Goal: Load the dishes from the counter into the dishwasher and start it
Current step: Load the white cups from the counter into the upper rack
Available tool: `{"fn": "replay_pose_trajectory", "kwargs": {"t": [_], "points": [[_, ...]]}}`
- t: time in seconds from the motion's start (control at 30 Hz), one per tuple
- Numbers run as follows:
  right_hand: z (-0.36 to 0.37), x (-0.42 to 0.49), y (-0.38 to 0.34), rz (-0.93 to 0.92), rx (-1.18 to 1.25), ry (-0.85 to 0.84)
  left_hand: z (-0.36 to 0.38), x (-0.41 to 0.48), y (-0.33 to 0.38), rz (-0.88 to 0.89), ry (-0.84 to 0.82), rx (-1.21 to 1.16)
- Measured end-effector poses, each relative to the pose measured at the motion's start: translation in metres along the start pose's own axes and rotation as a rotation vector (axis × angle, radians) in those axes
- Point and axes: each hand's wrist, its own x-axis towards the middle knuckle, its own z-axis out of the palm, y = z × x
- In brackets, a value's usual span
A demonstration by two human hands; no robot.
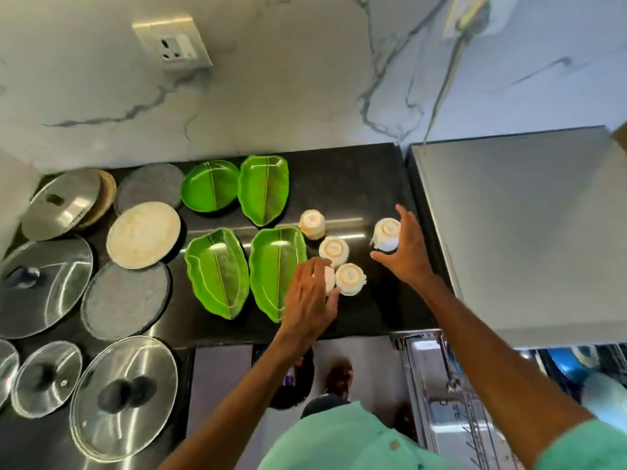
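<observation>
Right hand (405, 251) curled round the lone cup (386, 232), upturned on the counter (339, 184) at the palm's eleven o'clock. Left hand (310, 293) pinched a second cup (329, 280) at its one o'clock. I judged the right nearer the rack (437, 385).

The left hand (310, 293) curls over a white cup (329, 279), so only the right edge of this cup shows. The far-right cup (386, 234) is smeared by blur, and whether the fingers of the right hand (409, 256) touch it cannot be told. At the left edge a small glass lid (5, 368) is cut off, and a steel lid (61, 205) hides most of a wooden thing (108, 195) under it. Near right, the wire rack (437, 378) is blurred, crossed by the right arm and cut by the lower edge. The far-right wall socket (470, 15) is blurred and cut by the upper edge.
</observation>
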Motion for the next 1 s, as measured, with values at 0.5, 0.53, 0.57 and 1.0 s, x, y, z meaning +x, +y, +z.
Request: {"fn": "replay_pose_trajectory", "kwargs": {"t": [0.5,0.53,0.57,1.0], "points": [[-0.044,-0.057,0.016,0.053,0.053,0.220,0.069,0.104,0.007,-0.388,-0.388,0.402],[-0.053,-0.071,0.019,0.065,0.064,0.261,0.068,0.105,0.006,-0.382,-0.380,0.370],[-0.062,-0.087,0.022,0.085,0.076,0.298,0.066,0.105,0.005,-0.375,-0.362,0.330],[-0.113,-0.256,0.090,0.463,0.470,0.606,0.022,0.049,0.136,-0.340,-0.212,-0.456]]}}
